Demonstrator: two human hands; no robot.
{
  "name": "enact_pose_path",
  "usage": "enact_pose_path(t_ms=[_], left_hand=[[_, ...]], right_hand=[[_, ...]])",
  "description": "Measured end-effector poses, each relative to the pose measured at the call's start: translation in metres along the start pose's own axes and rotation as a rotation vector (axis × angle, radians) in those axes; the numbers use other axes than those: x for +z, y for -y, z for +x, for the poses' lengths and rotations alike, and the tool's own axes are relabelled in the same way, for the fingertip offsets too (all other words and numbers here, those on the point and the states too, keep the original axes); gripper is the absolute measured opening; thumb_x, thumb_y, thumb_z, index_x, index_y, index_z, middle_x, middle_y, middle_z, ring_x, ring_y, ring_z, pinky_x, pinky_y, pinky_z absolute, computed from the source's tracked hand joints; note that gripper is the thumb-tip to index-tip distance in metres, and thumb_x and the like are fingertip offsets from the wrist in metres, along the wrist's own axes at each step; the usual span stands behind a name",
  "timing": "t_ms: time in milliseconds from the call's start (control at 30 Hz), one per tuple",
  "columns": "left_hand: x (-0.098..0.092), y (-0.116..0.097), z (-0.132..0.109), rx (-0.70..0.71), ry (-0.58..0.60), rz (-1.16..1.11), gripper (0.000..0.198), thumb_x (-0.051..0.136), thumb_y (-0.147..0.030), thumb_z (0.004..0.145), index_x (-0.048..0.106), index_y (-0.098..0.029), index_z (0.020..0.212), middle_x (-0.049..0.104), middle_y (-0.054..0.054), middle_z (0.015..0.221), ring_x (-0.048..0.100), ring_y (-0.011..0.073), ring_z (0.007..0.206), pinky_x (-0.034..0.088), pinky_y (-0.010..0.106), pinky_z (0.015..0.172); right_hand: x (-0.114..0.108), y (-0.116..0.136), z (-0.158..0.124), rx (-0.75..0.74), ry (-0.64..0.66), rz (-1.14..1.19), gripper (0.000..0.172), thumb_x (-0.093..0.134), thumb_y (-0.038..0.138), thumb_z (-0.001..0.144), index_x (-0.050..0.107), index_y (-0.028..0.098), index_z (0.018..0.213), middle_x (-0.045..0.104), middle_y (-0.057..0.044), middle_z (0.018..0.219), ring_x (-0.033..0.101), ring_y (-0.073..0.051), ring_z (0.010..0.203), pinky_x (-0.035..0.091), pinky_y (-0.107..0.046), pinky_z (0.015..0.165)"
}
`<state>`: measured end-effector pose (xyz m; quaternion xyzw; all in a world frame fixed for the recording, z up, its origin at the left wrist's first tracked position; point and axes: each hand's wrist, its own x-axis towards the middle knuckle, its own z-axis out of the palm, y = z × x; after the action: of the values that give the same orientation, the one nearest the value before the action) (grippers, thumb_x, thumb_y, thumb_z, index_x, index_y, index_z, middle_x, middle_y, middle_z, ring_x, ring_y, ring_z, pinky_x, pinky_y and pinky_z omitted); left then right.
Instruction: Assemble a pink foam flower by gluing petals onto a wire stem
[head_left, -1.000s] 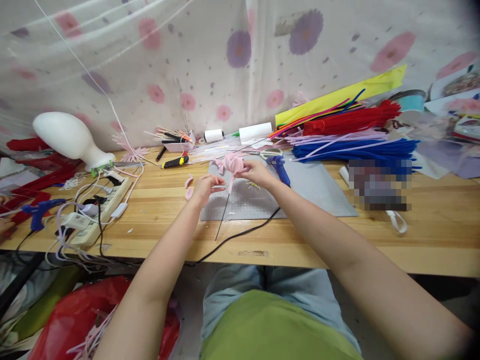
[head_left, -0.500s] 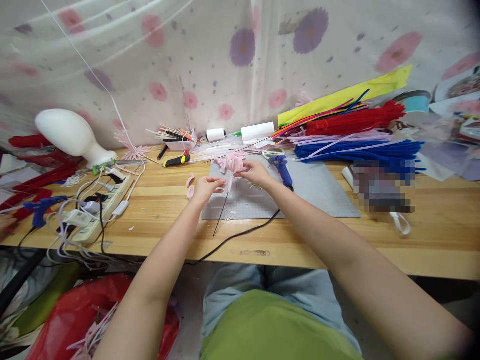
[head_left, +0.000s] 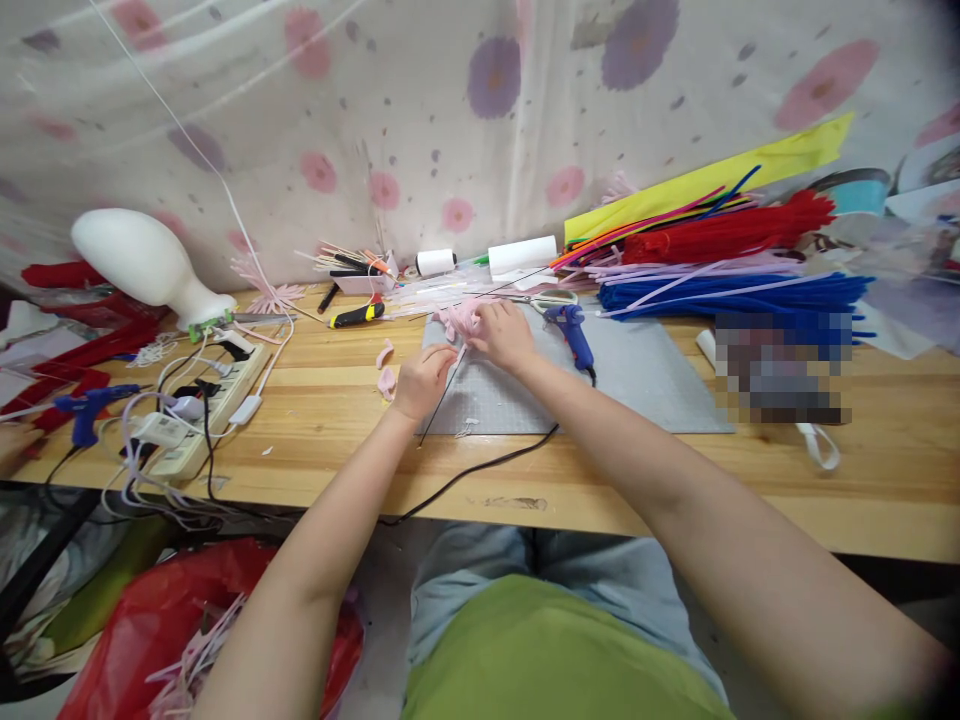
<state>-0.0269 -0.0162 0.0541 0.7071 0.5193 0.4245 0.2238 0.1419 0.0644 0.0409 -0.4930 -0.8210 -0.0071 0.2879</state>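
Observation:
A pink fuzzy flower on a thin dark stem is held over the grey mat. My left hand pinches the stem just below the bloom. Curled around the flower's right side is my right hand, its fingers on the petals and partly covering them. Two loose pink petal pieces lie on the wood left of my left hand. Right of my right hand, a blue glue gun rests on the mat with scissors behind it.
A power strip with tangled cords and another glue gun occupy the left, near a white foam head. Blue pipe cleaners and red ones lie at the back right. A black cable crosses the table's front.
My left hand has closed on the stem below the bloom. My right hand has shifted over the petals, and the flower tilts lower. The view has moved slightly.

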Motion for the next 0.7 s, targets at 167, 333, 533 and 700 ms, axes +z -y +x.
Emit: enact_pose_path(t_ms=[167, 333, 533, 700], left_hand=[[0.000, -0.003, 0.002, -0.075, -0.008, -0.063, 0.016, 0.055, -0.014, 0.079, 0.067, -0.023, 0.074, 0.070, 0.006, 0.101, 0.058, 0.0200, 0.111, 0.040, 0.032, 0.101], [0.004, -0.002, 0.002, -0.140, -0.071, -0.126, 0.006, 0.062, -0.020, 0.076, 0.067, -0.023, 0.079, 0.067, 0.006, 0.103, 0.059, 0.0199, 0.106, 0.046, 0.031, 0.092], [0.011, 0.002, 0.008, -0.109, -0.079, -0.015, 0.009, 0.069, -0.028, 0.074, 0.063, -0.022, 0.076, 0.064, 0.005, 0.093, 0.059, 0.0179, 0.089, 0.046, 0.028, 0.081], [0.013, 0.002, 0.011, -0.070, -0.039, 0.149, 0.014, 0.069, -0.029, 0.074, 0.060, -0.021, 0.067, 0.064, 0.004, 0.077, 0.058, 0.0186, 0.078, 0.042, 0.030, 0.081]], right_hand=[[0.000, -0.003, -0.006, -0.029, 0.010, 0.013, 0.027, 0.062, 0.031, 0.079, 0.059, 0.015, 0.101, 0.061, -0.017, 0.110, 0.047, -0.031, 0.107, 0.037, -0.041, 0.090], [-0.001, -0.014, -0.016, -0.061, 0.005, 0.102, 0.024, 0.062, 0.028, 0.078, 0.062, 0.018, 0.100, 0.063, -0.013, 0.109, 0.048, -0.029, 0.104, 0.038, -0.041, 0.090], [-0.015, -0.018, -0.023, -0.164, -0.067, 0.186, 0.024, 0.059, 0.024, 0.080, 0.065, 0.019, 0.102, 0.063, -0.010, 0.116, 0.047, -0.027, 0.114, 0.034, -0.042, 0.099], [-0.030, -0.008, -0.026, -0.258, 0.066, 0.300, 0.024, 0.048, 0.026, 0.090, 0.070, 0.020, 0.097, 0.069, -0.008, 0.101, 0.054, -0.022, 0.101, 0.039, -0.036, 0.091]])
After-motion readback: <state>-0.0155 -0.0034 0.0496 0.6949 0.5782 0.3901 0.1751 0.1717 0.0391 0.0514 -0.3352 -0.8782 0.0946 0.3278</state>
